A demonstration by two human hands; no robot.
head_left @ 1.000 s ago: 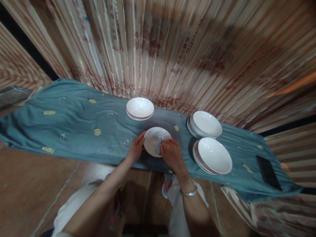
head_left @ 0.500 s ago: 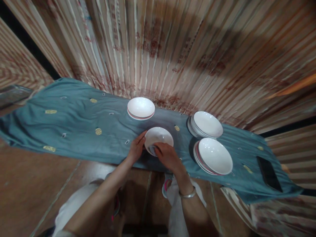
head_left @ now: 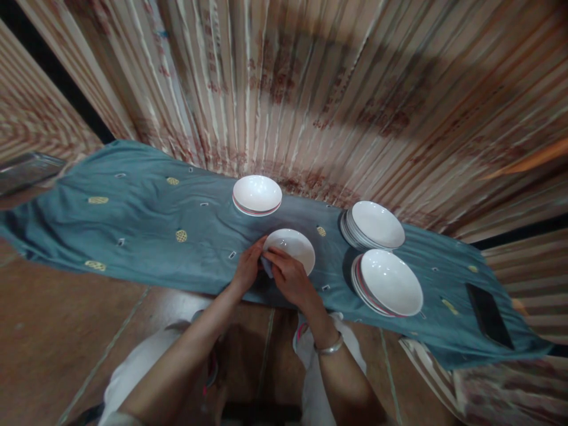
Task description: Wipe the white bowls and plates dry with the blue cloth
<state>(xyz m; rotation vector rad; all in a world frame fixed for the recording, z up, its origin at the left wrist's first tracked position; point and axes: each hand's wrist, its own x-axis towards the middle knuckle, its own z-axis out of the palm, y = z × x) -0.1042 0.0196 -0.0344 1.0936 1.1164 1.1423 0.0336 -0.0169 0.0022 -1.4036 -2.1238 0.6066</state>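
A white bowl point(head_left: 298, 244) rests near the front edge of the cloth-covered table, tipped slightly. My left hand point(head_left: 248, 265) grips its left rim, fingers closed on the edge. Pressed to the rim close beside it, my right hand point(head_left: 288, 273) holds a small bluish-grey cloth point(head_left: 267, 266), mostly hidden under the fingers. Behind this bowl stands a short stack of white bowls point(head_left: 257, 194) with a reddish band showing. To the right are two more stacks, a rear stack of white bowls point(head_left: 378, 225) and a front stack of bowls point(head_left: 391, 283).
A teal tablecloth point(head_left: 146, 225) with pineapple prints covers the long table. A black phone point(head_left: 489, 315) lies at the right end. At the far left is a clear tray-like object point(head_left: 29, 171). A patterned curtain point(head_left: 284, 89) hangs directly behind the table.
My right hand, with the cloth, has moved from the inside of the bowl leftward to its left rim, near my left hand. The view has shifted slightly.
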